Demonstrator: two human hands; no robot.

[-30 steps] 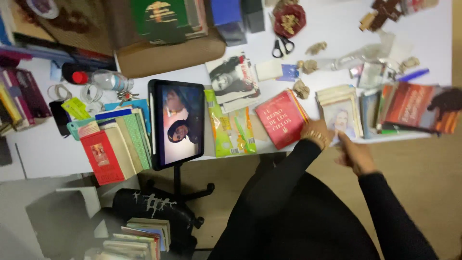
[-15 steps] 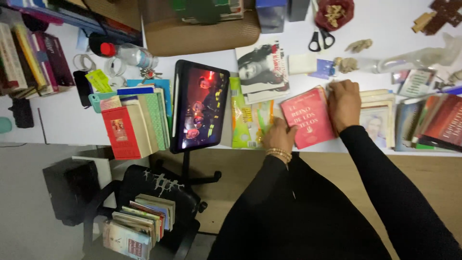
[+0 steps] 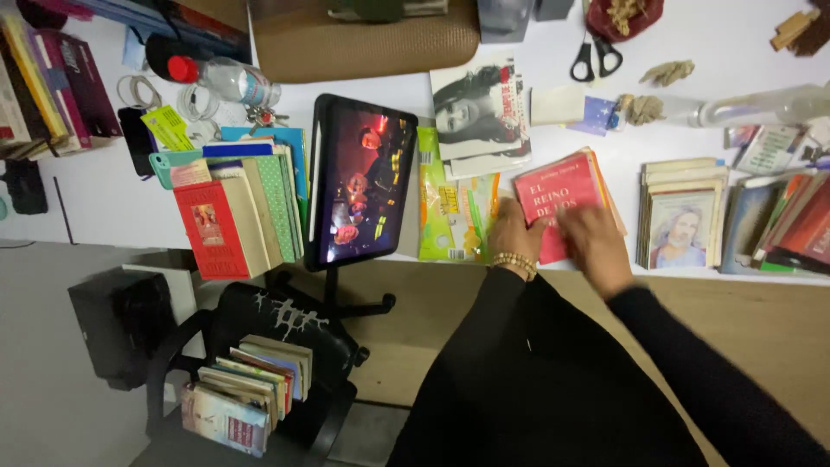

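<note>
- We have both hands on the red paperback book point(image 3: 553, 197), which lies flat at the near edge of the white table point(image 3: 112, 216), about midway along it.
- Our left hand point(image 3: 515, 235), with a beaded bracelet at the wrist, rests on the book's near left corner, fingers curled over the edge in a light hold.
- Our right hand point(image 3: 593, 245) lies over the book's near right part; it is blurred, so we cannot tell whether the fingers pinch the cover or only press on it.
- As far as we can judge, the handling is at an early point: the book is closed and flat on the table, not lifted or opened.
- The book looks thin and soft-covered, red with pale lettering, tilted a little against the table edge, and it seems to sit on another book or two with orange edges showing at its right side.
- Just left of it lies a green and yellow packet point(image 3: 450, 212), and beyond that a tablet on a stand point(image 3: 361, 182) with its screen lit.
- To the right, near but apart, sits a small stack of books point(image 3: 683, 216) with a portrait cover on top.
- Toward the far edge lie a black-and-white magazine point(image 3: 478, 108) and black-handled scissors point(image 3: 595, 54).
</note>
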